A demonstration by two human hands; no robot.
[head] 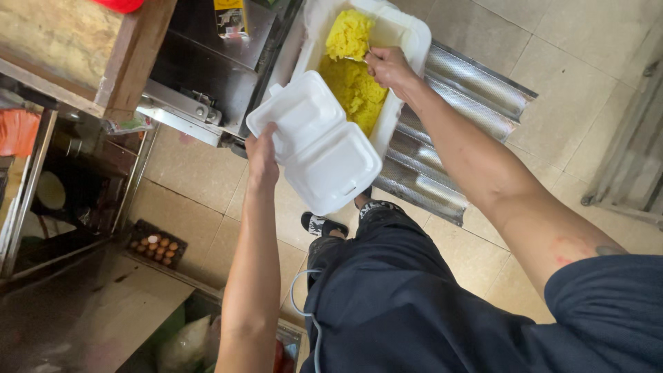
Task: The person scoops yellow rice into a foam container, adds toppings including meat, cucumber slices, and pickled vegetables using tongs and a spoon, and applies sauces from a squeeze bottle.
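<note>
My left hand holds an open white foam clamshell box by its edge, both halves empty and facing up. Just beyond it stands a large white foam cooler filled with yellow sticky rice. My right hand reaches into the cooler and grips a small metal utensil pushed into the rice. The clamshell hangs beside the cooler's near rim, partly overlapping it.
A corrugated metal tray lies under and right of the cooler. A dark metal cabinet and wooden counter are at the left. A tray of eggs sits on the tiled floor, with bagged goods below.
</note>
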